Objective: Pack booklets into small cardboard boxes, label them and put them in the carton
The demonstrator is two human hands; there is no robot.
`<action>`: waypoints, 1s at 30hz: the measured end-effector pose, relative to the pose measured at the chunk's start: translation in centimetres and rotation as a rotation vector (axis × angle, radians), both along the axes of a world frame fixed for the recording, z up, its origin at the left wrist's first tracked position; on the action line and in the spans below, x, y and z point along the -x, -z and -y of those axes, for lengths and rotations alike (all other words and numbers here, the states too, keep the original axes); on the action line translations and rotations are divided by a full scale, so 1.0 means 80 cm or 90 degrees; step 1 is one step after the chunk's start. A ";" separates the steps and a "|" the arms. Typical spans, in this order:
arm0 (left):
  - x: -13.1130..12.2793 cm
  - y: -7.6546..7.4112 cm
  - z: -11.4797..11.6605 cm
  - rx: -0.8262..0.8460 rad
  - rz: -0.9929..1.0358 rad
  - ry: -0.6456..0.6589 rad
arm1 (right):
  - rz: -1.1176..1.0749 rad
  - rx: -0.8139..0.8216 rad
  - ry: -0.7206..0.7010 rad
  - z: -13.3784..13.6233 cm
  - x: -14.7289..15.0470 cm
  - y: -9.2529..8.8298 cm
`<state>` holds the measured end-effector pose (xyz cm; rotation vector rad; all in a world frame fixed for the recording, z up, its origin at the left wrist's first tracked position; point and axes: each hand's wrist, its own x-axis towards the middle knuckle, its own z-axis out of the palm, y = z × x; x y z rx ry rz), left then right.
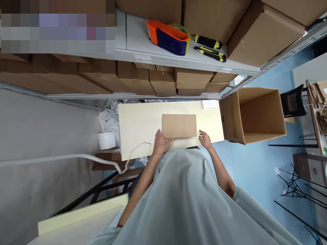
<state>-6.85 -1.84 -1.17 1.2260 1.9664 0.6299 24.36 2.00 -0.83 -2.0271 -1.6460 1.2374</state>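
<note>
A flat, folded cardboard box (179, 125) lies on the pale yellow table (138, 126) in front of me. My left hand (161, 141) rests at the box's near left corner, fingers curled against its edge. At the near right corner my right hand (205, 139) hovers just beside the box with its fingers apart, holding nothing.
A large open cardboard carton (255, 115) stands on its side right of the table. An orange-and-blue tape dispenser (170, 36) and two yellow-black utility knives (209, 47) lie on the shelf above. A white label (209, 104) sits on the table's far corner; a paper roll (107, 140) and scraps lie left.
</note>
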 end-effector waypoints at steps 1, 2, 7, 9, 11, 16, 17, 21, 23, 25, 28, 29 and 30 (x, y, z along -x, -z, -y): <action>-0.008 -0.010 -0.005 -0.025 -0.017 -0.018 | 0.011 -0.008 0.005 -0.011 -0.017 0.001; -0.017 -0.020 -0.011 -0.040 -0.032 -0.034 | 0.025 -0.019 0.012 -0.025 -0.034 0.003; -0.085 -0.069 -0.071 -0.109 -0.039 0.034 | 0.081 -0.094 0.044 -0.129 -0.111 0.020; -0.119 -0.077 -0.100 -0.123 -0.021 0.073 | 0.090 -0.109 0.068 -0.177 -0.131 0.033; -0.154 -0.075 -0.130 -0.117 0.016 0.092 | 0.096 -0.116 0.098 -0.222 -0.145 0.049; -0.233 -0.029 -0.213 -0.024 0.207 0.036 | 0.059 -0.111 0.152 -0.296 -0.157 0.090; -0.245 -0.014 -0.232 -0.001 0.228 0.022 | 0.044 -0.107 0.156 -0.303 -0.157 0.098; -0.282 0.046 -0.310 0.116 0.185 -0.008 | 0.014 -0.098 0.155 -0.313 -0.153 0.119; -0.294 0.069 -0.338 0.155 0.174 -0.016 | 0.015 -0.099 0.150 -0.311 -0.150 0.124; -0.304 0.085 -0.354 0.161 0.179 -0.008 | 0.021 -0.099 0.153 -0.307 -0.146 0.128; -0.312 0.096 -0.358 0.146 0.180 0.003 | 0.043 -0.095 0.154 -0.300 -0.139 0.127; -0.314 0.098 -0.356 0.142 0.177 0.001 | 0.051 -0.095 0.154 -0.298 -0.137 0.126; -0.315 0.099 -0.353 0.140 0.173 -0.002 | 0.060 -0.096 0.153 -0.296 -0.134 0.123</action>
